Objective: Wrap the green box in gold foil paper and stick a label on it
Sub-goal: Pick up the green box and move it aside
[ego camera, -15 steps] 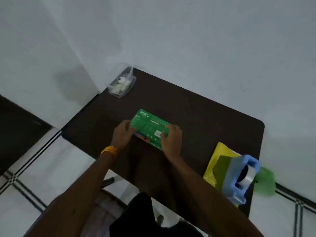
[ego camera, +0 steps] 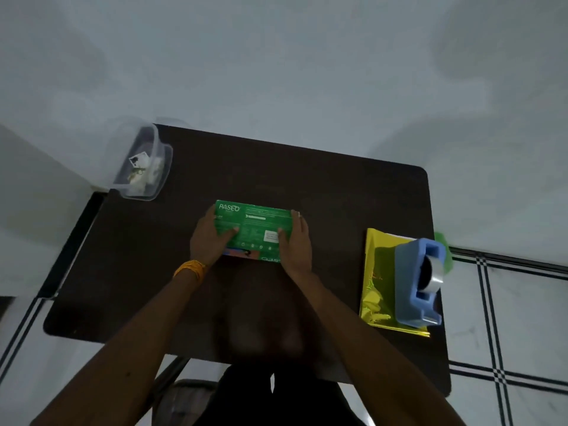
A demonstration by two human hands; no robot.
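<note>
- green box (ego camera: 253, 230) lies flat near the middle of the dark table (ego camera: 322, 186), printed side up, white "PASEO" lettering at its far-left corner
- left hand (ego camera: 207, 241) grips the box's left end: thumb lies across the top face, fingers curl round the end
- right hand (ego camera: 296, 241) grips the right end the same way: thumb on top near a white patch, fingers down the side
- orange band (ego camera: 190, 269) on the left wrist
- gold foil paper (ego camera: 376, 272) lies flat at the table's right edge, well apart from the box
- blue tape dispenser (ego camera: 412, 281) sits on the foil's right part, with a tape roll in it
- clear plastic container (ego camera: 140, 162) at the far-left corner holds small white bits, too small to identify
</note>
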